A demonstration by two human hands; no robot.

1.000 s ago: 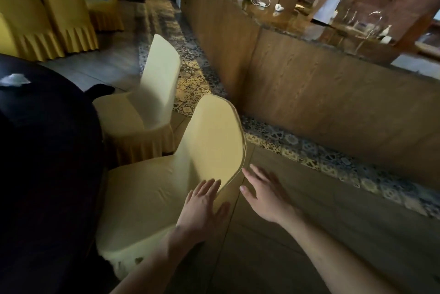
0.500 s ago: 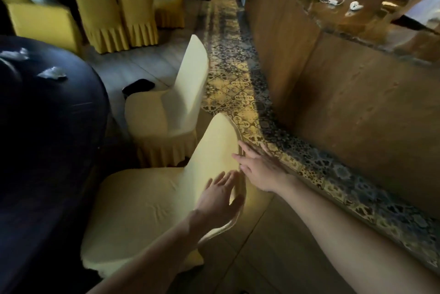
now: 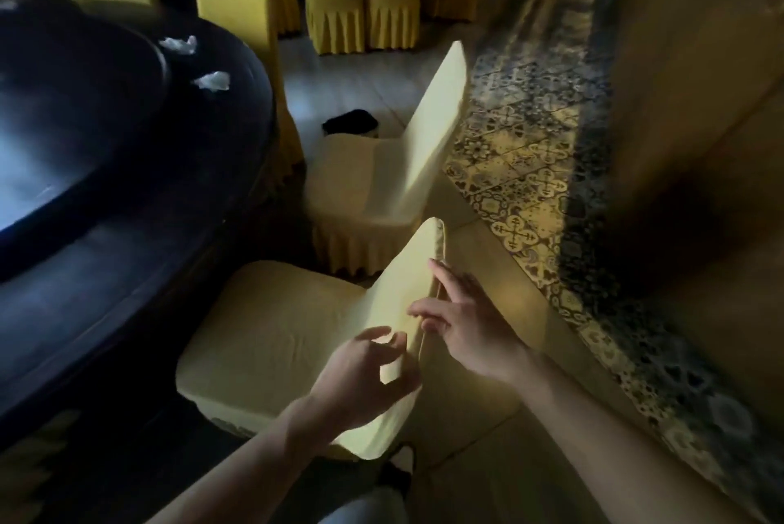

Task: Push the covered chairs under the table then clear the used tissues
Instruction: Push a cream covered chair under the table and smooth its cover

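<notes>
Both hands on the near chair point(image 3: 275, 337) backrest, left hand point(image 3: 365, 379) fingers curled round it, right hand point(image 3: 462, 324) fingers spread, chair-pushing step: next, shove toward the worktop point(image 3: 106, 167).

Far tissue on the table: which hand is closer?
Left. The left hand is at the near chair's backrest, on the side toward the far tissue; the right hand sits behind it, farther off.

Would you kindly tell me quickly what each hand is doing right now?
Left hand: fingers curled around the edge of the near chair's backrest, gripping it.
Right hand: open, fingers spread against the backrest's rear edge.
</notes>
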